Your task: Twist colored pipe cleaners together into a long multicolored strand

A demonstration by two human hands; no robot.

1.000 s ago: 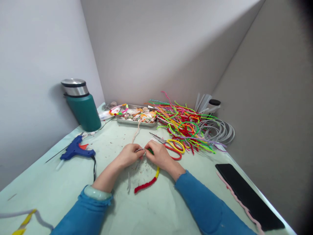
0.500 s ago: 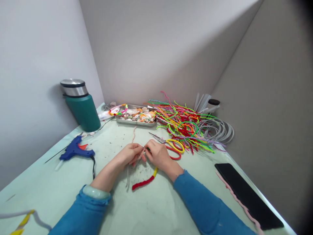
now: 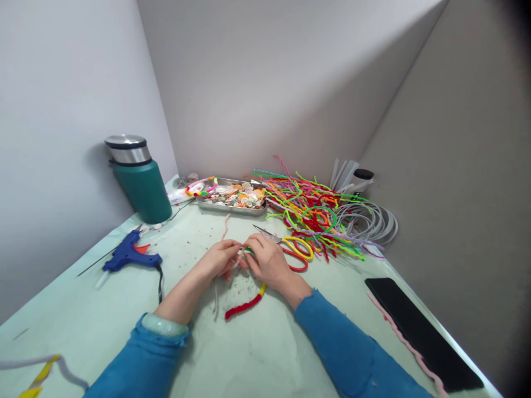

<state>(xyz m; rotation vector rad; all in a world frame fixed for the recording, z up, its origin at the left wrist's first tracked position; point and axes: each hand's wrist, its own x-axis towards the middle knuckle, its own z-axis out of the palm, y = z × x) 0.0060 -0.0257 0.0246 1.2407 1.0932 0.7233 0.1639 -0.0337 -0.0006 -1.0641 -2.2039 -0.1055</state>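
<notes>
My left hand (image 3: 224, 260) is closed in a pinch on a pale pink pipe cleaner (image 3: 225, 226), whose free end sticks up past the fingers. Close against it, my right hand (image 3: 267, 260) grips a wrapped band; a green part shows at the fingertips, and its yellow and red end (image 3: 244, 307) hangs below the palm. The pink strand meets the band between both sets of fingertips, partly hidden by them. A thin whitish strand (image 3: 215, 298) trails below my left hand. Scissors (image 3: 296, 254) with yellow and red handles lie just beyond my right hand.
A metal tray (image 3: 232, 209) of buttons sits at the back, beside a heap of pipe cleaners (image 3: 311, 210) and a grey coil (image 3: 373, 221). On the left are a blue glue gun (image 3: 130, 251) and a green bottle (image 3: 143, 188). A black phone-like slab (image 3: 418, 331) lies right.
My right fingers have shifted slightly at the join, and more of the green part shows. The red and yellow end has moved up a little.
</notes>
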